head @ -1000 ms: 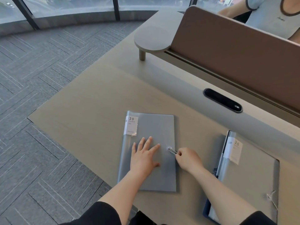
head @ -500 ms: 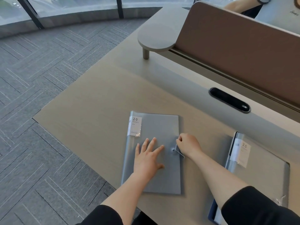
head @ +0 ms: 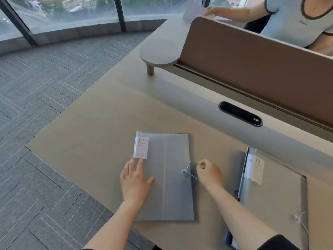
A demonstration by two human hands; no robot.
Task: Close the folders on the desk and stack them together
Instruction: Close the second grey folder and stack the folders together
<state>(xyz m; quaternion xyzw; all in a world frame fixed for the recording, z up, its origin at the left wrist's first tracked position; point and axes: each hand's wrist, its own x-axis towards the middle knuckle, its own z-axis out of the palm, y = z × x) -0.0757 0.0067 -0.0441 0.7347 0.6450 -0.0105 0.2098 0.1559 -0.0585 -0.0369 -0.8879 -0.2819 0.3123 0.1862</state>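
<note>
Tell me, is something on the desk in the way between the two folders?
Nothing visible lies between the left folder and the right folder except bare desk and the right hand with its forearm.

White label point(head: 141, 147) on the left grey folder point(head: 171, 177): "20 POCKETS", smaller print below unreadable. Label point(head: 255, 168) on the right folder point(head: 275, 195): "20", rest too blurred. Shirt script unreadable.
</note>
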